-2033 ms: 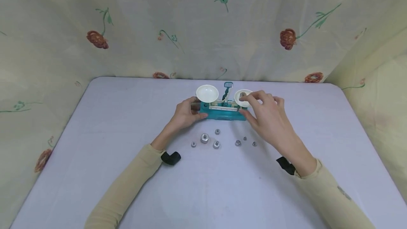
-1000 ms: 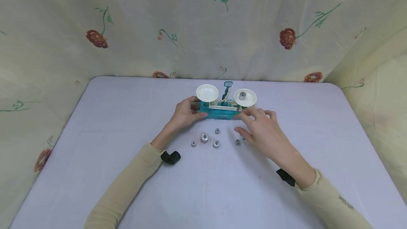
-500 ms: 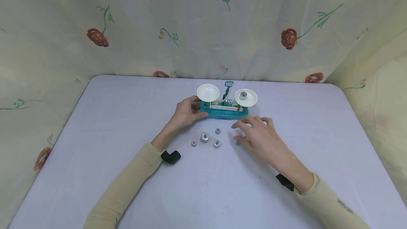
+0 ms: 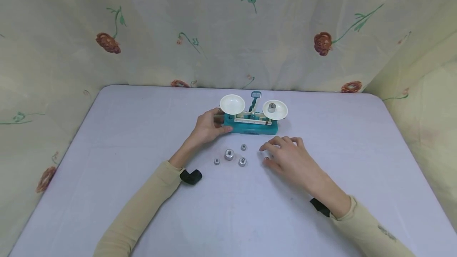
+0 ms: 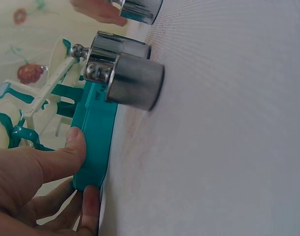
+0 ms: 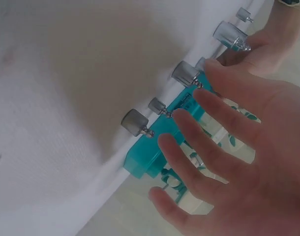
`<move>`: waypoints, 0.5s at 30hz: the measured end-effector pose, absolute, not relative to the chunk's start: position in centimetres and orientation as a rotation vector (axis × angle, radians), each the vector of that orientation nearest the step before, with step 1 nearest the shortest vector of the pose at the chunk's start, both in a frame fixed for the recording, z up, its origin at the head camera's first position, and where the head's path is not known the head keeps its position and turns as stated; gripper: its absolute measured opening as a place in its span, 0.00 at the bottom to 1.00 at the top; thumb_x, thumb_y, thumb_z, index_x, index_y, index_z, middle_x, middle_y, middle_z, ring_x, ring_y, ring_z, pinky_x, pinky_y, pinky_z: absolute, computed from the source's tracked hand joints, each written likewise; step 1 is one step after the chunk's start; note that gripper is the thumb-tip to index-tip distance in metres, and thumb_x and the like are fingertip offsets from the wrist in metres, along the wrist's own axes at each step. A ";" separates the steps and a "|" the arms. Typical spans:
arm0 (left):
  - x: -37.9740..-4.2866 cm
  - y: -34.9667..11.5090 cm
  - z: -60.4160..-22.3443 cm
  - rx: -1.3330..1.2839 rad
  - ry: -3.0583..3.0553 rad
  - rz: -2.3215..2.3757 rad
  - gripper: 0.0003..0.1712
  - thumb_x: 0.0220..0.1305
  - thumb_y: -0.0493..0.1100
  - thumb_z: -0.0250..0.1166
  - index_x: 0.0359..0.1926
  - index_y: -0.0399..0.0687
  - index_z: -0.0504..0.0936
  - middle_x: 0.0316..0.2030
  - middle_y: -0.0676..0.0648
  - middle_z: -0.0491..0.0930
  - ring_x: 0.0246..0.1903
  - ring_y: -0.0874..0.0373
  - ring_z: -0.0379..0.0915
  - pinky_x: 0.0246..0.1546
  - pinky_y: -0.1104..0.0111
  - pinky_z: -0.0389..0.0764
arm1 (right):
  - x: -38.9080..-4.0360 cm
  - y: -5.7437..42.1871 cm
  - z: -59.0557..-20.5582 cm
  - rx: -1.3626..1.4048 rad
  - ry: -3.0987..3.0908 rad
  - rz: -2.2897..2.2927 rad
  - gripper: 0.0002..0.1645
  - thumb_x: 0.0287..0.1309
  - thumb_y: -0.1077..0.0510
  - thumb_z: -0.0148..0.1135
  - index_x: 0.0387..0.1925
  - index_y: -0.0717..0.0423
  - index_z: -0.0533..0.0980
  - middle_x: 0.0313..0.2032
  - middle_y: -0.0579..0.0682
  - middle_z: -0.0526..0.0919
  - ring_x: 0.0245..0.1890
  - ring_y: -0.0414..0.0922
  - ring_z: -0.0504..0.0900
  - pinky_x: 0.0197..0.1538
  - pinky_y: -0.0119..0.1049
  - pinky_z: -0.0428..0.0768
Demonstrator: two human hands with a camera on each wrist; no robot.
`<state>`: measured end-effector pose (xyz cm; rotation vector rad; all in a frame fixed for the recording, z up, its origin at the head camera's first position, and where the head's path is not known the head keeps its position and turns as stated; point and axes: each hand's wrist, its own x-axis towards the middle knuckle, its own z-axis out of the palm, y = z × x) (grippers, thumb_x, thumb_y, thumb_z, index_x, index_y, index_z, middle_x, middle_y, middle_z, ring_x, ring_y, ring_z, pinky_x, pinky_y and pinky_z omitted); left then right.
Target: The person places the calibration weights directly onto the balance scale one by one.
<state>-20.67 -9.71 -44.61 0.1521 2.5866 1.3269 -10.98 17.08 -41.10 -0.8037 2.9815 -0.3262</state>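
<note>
My left hand (image 4: pixel 207 128) grips the left end of a teal balance scale (image 4: pixel 255 129), thumb on the front of its base, as the left wrist view (image 5: pixel 93 142) also shows. The scale's left pan (image 4: pixel 232 104) holds nothing; a metal weight (image 4: pixel 272 107) stands in its right pan (image 4: pixel 281 112). Above the table, right of centre, is my right hand (image 4: pixel 290 163), fingers spread and loosely bent, nothing between them. Near its fingertips in the right wrist view stand small knobbed weights (image 6: pixel 134 123); the head view hides these behind the hand.
Several knobbed metal weights, the largest (image 4: pixel 229 154) among them, stand on the white table (image 4: pixel 228 217) in front of the scale. A flowered cloth (image 4: pixel 153 31) hangs behind the table's far edge. Dark bands (image 4: pixel 191 177) sit at both wrists.
My right hand has left the weight in the right pan and come down towards me, over the small weights at the right. My left hand keeps its grip on the scale.
</note>
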 end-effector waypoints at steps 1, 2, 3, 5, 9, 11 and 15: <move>-20.7 -9.7 -44.6 0.153 2.587 1.327 0.39 0.68 0.43 0.77 0.76 0.43 0.73 0.65 0.35 0.83 0.62 0.41 0.83 0.66 0.52 0.85 | -11.0 17.1 -41.2 -0.806 2.980 -0.327 0.19 0.63 0.54 0.79 0.55 0.50 0.87 0.55 0.55 0.89 0.60 0.59 0.85 0.67 0.72 0.73; -20.7 -9.7 -44.7 0.152 2.587 1.327 0.39 0.68 0.43 0.77 0.76 0.43 0.73 0.65 0.35 0.83 0.62 0.41 0.83 0.66 0.52 0.85 | -11.0 17.1 -41.3 -0.808 2.978 -0.327 0.19 0.63 0.53 0.79 0.55 0.50 0.87 0.55 0.55 0.89 0.60 0.59 0.85 0.67 0.72 0.73; -20.7 -9.8 -44.7 0.154 2.586 1.328 0.39 0.68 0.43 0.77 0.76 0.43 0.72 0.65 0.35 0.83 0.62 0.41 0.83 0.66 0.52 0.84 | -11.0 17.1 -41.4 -0.809 2.977 -0.323 0.19 0.63 0.53 0.79 0.55 0.50 0.87 0.55 0.54 0.89 0.59 0.58 0.85 0.68 0.72 0.73; -20.7 -9.8 -44.7 0.156 2.587 1.329 0.39 0.68 0.43 0.77 0.76 0.44 0.72 0.65 0.35 0.83 0.62 0.41 0.83 0.67 0.52 0.85 | -11.0 17.2 -41.6 -0.817 2.973 -0.317 0.19 0.63 0.53 0.79 0.55 0.49 0.87 0.55 0.54 0.89 0.59 0.58 0.86 0.68 0.72 0.74; -20.7 -9.8 -44.7 0.163 2.589 1.333 0.39 0.68 0.43 0.77 0.76 0.44 0.72 0.65 0.35 0.83 0.62 0.41 0.83 0.66 0.52 0.85 | -11.0 17.3 -41.9 -0.836 2.966 -0.300 0.19 0.63 0.52 0.79 0.55 0.48 0.86 0.54 0.53 0.89 0.57 0.57 0.86 0.67 0.71 0.74; -20.7 -9.8 -44.7 0.164 2.594 1.330 0.39 0.68 0.44 0.77 0.76 0.44 0.72 0.65 0.35 0.83 0.62 0.41 0.83 0.66 0.52 0.85 | -11.1 17.3 -41.9 -0.845 2.961 -0.295 0.19 0.63 0.52 0.79 0.55 0.48 0.86 0.54 0.53 0.89 0.57 0.56 0.86 0.66 0.71 0.74; -20.7 -9.8 -44.8 0.164 2.597 1.328 0.39 0.68 0.44 0.77 0.75 0.44 0.73 0.64 0.35 0.83 0.62 0.41 0.83 0.66 0.52 0.85 | -11.1 17.3 -42.1 -0.851 2.957 -0.283 0.19 0.63 0.53 0.79 0.55 0.48 0.86 0.52 0.53 0.90 0.55 0.56 0.86 0.66 0.71 0.75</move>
